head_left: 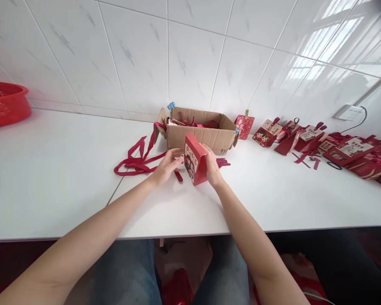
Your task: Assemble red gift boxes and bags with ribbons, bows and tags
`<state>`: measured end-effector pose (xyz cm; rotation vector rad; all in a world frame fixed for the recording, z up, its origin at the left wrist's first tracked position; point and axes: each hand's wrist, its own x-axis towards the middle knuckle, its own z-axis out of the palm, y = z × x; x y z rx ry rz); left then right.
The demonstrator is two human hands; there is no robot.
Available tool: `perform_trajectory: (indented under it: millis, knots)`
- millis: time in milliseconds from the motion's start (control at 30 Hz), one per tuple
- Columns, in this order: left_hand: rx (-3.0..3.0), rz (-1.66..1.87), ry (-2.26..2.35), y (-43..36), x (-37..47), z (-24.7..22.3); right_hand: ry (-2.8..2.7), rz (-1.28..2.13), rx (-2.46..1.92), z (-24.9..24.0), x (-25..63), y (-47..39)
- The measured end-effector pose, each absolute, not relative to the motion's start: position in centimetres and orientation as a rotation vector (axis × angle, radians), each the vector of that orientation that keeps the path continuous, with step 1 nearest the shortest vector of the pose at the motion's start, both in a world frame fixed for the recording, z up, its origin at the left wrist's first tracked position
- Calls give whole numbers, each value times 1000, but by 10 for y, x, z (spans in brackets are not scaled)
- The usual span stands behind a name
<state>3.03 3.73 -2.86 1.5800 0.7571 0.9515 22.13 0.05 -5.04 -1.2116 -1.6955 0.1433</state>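
A red gift box (pixel 195 163) with printed figures on its front stands tilted over the white table, in front of a cardboard box (pixel 200 137). My right hand (pixel 212 166) grips its right side. Just left of it is my left hand (pixel 169 166), its fingers apart and holding nothing. A short dark red strip (pixel 178 176) lies on the table between my left hand and the gift box. More red strips (pixel 222 162) show behind my right hand.
Long red ribbon (pixel 136 165) lies left of the cardboard box, which holds more ribbon. Finished-looking red boxes (pixel 343 152) line the wall at right, near a power socket (pixel 349 113). A red basket (pixel 9 106) stands far left. The white table (pixel 66 178) meets a tiled wall.
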Motion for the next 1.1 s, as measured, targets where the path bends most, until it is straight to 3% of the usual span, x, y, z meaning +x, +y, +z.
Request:
perform_trajectory:
  millis: [133, 367, 700, 1100]
  knots:
    - [1266, 866, 525, 27, 29, -15, -1922, 110, -1258, -41, 207, -17]
    - [1161, 875, 580, 28, 22, -3, -2095, -80, -1255, -32, 200, -28]
    - [1375, 875, 504, 20, 21, -4, -1986, -181, -1295, -22, 202, -34]
    - [1918, 1393, 553, 13, 7, 11, -1865, -157, -1016, -24, 215, -26]
